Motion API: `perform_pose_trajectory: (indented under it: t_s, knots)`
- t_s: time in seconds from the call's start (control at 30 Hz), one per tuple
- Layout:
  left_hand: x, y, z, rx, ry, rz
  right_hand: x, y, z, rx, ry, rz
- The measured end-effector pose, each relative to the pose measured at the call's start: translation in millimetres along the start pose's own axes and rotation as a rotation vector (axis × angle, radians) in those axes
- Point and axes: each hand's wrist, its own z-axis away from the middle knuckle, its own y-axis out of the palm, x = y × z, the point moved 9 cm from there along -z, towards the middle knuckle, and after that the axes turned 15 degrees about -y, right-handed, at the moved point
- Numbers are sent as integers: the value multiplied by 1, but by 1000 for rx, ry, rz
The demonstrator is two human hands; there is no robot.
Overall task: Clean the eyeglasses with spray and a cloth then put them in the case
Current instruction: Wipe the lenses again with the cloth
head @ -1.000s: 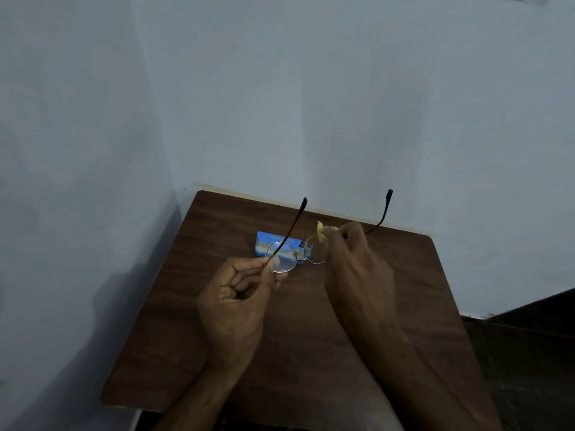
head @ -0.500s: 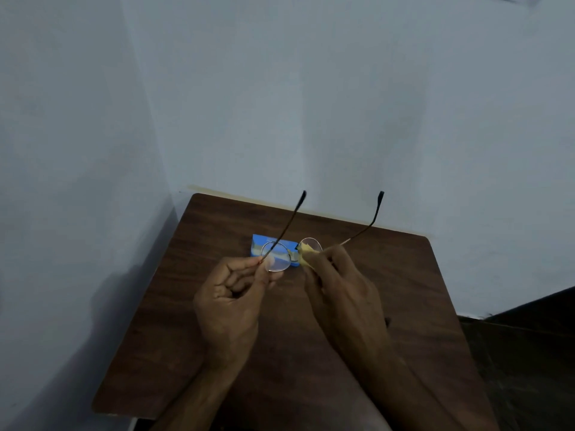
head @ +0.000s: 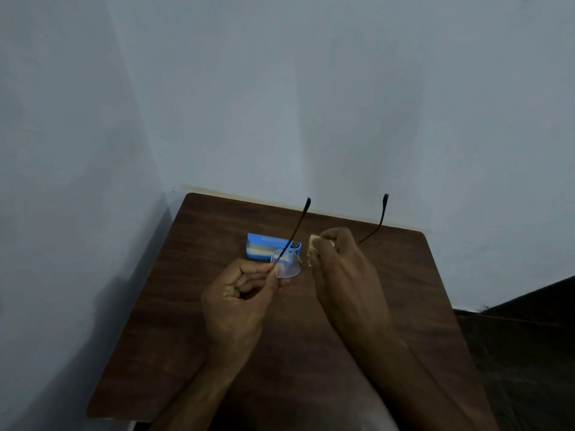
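Cloth (head: 312,244) rose over thin, round-lensed eyeglasses (head: 287,266).

tabletop (head: 193,306): dark brown, fine wood-grain streaks; pale tan strip along far edge
case (head: 264,244): bright blue, pale grey-white band lengthwise, small dark patch at right end; near far edge
eyeglasses (head: 287,265): clear lenses, thin gold rim, dark temples, black tips
cloth (head: 312,244): pale yellow, plain
wall (head: 311,104): pale grey-blue, plain
floor (head: 529,353): near-black, past right edge
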Motion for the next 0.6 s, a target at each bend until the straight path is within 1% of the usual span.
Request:
perform_pose_trajectory:
  t_s: [0.1, 0.27, 0.33, 0.47, 0.6]
  knots:
    - [5, -6, -2, -37, -21, 11, 10, 6, 8, 17, -52, -44]
    - [10, -6, -4, -24, -60, 65, -3, -4, 9, -70, -10, 30]
    - [9, -5, -3, -28, -67, 60, 6, -1, 7, -65, -37, 27]
    - [10, -10, -7, -64, -101, 132, 27, 10, 16, -41, -130, -34]
    - [5, -3, -6, -33, -84, 107, 21, -2, 14, -159, -99, -22]
